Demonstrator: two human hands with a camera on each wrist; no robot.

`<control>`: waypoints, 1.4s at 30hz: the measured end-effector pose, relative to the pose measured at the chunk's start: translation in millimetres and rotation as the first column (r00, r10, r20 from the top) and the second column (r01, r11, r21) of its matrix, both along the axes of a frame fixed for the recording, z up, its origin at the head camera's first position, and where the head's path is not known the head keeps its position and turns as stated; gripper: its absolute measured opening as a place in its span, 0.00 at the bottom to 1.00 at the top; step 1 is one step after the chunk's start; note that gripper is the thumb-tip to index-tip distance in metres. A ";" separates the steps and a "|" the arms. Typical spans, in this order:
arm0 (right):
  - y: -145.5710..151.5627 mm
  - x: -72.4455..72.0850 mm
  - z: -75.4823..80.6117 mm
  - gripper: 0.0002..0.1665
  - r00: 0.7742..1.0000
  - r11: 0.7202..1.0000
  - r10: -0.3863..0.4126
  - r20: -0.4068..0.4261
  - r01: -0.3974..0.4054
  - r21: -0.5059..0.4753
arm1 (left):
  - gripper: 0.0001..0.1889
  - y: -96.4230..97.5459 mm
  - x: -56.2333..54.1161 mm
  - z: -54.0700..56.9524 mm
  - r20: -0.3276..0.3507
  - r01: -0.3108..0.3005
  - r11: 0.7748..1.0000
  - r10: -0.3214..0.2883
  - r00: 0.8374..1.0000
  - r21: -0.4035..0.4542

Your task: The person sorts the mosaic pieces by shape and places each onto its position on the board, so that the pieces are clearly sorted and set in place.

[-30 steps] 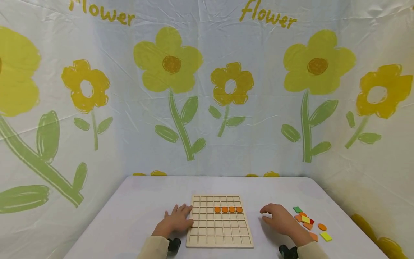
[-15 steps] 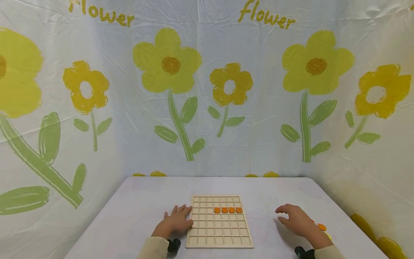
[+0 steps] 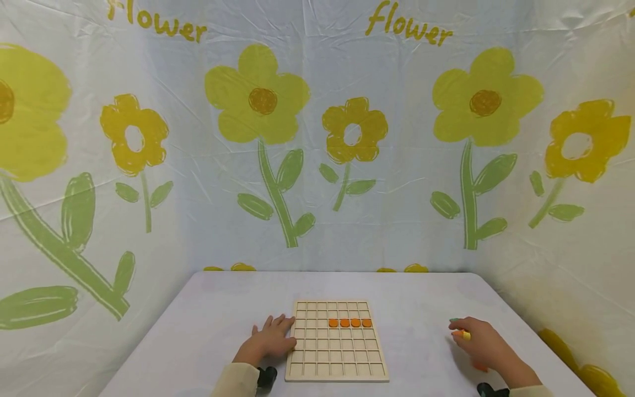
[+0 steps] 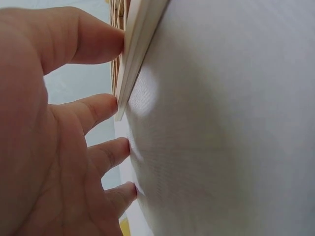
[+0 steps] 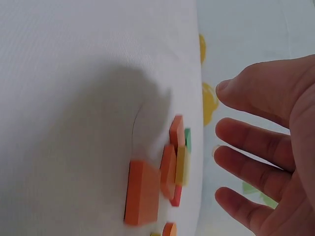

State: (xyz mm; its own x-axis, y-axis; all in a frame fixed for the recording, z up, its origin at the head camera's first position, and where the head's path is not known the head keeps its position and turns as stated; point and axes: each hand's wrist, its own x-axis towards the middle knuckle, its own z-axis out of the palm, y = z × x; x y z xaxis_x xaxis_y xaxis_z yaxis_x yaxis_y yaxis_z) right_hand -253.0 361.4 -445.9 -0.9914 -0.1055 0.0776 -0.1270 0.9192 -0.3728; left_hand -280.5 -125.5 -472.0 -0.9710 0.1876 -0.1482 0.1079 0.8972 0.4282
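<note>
A pale wooden grid board (image 3: 337, 357) lies flat on the table, with a row of several orange discs (image 3: 344, 323) set in its upper right cells. My left hand (image 3: 270, 337) rests at its left side, thumb and index fingertip touching the board's edge (image 4: 135, 49) while the other fingertips are on the tabletop. Spread and holding nothing, my right hand (image 3: 480, 341) hovers over a loose cluster of small flat pieces at the right. In the right wrist view these include an orange piece (image 5: 142, 194), a yellow piece (image 5: 182, 165) and a green piece (image 5: 188, 140). From the head view, the hand hides most of them.
The white table (image 3: 407, 292) ends at a back edge against a cloth backdrop (image 3: 317, 237) printed with flowers. Cloth also hangs along both sides. Dark wrist cameras sit at both cuffs, the left camera (image 3: 267, 377) close to the board's lower left corner.
My right hand has moved rightward, away from the board's side and over the loose pieces, covering most of them. My left hand, the board and its discs have stayed put.
</note>
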 end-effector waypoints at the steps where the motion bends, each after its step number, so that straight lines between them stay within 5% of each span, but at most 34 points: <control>1: 2.9 0.3 -0.5 0.14 1.000 1.000 -0.010 0.013 0.010 0.002 | 0.32 0.2 -0.2 0.1 0.000 -0.001 1.000 0.001 1.000 -0.001; 20: 42.3 5.2 -8.3 0.20 0.983 0.992 -0.123 0.138 0.119 0.037 | 0.33 0.2 -4.9 -3.7 -0.006 -0.010 1.000 0.010 1.000 -0.005; 42: 53.3 13.2 -16.0 0.15 0.986 0.989 -0.118 0.120 0.106 0.106 | 0.33 -0.5 -5.7 -8.9 -0.028 -0.006 1.000 0.006 1.000 -0.014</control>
